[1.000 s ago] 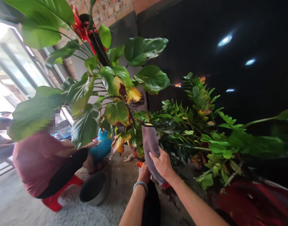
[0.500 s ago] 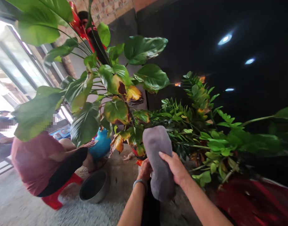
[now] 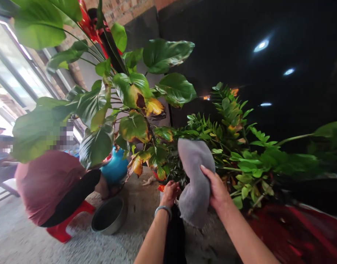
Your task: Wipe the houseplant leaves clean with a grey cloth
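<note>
My right hand (image 3: 218,189) grips a grey cloth (image 3: 195,176) that stands up in front of a low plant with many small green leaves (image 3: 234,146). The cloth's top edge reaches the leaves. My left hand (image 3: 170,192), with a bracelet on the wrist, reaches to the base of the plants beside the cloth's lower left; its fingers curl down and what they touch is hidden. A taller plant with big leaves (image 3: 129,106), some yellow and brown, rises to the left.
A person in a pink top (image 3: 47,183) crouches on a red stool (image 3: 66,223) at the left. A metal bowl (image 3: 109,216) sits on the gravelly floor, with a blue pot (image 3: 116,168) behind it. A dark glossy wall (image 3: 267,55) stands behind, and red cloth (image 3: 295,234) lies at the lower right.
My right hand has carried the grey cloth rightward and spread it wider, from the big-leaved plant's base towards the small-leaved plant. The left hand stays low at the base.
</note>
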A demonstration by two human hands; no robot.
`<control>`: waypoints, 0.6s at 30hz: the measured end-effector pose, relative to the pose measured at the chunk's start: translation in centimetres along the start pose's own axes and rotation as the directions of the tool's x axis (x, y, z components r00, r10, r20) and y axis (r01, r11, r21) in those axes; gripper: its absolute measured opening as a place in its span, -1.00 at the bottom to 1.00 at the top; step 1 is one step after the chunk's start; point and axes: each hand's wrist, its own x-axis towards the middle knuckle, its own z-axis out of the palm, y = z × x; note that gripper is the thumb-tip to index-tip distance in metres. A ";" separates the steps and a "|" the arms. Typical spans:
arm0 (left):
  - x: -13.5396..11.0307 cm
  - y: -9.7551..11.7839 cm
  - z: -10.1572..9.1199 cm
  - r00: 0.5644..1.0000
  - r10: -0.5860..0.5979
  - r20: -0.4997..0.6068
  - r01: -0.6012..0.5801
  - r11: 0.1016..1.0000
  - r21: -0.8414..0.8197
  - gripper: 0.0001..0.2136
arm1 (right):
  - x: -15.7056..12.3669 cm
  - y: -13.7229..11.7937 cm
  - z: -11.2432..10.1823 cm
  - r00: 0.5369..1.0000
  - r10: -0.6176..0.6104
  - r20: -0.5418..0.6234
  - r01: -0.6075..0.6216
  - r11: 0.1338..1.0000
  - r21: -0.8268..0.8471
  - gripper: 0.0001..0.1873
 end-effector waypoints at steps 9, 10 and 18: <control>-1.3 1.5 0.3 0.996 -0.006 -0.089 -0.001 0.997 -0.074 -0.68 | -3.1 5.2 -5.7 0.906 0.375 -0.195 -0.373 0.927 0.047 -0.68; -1.4 1.5 0.5 0.997 -0.005 -0.083 -0.001 0.997 -0.074 -0.72 | -3.4 4.4 -5.0 0.932 0.311 -0.185 -0.304 0.950 0.068 -0.65; -1.4 1.1 1.1 0.998 -0.017 -0.054 0.013 0.997 -0.071 -0.87 | 0.2 0.9 -1.1 0.983 0.175 -0.051 -0.171 0.983 0.068 -0.79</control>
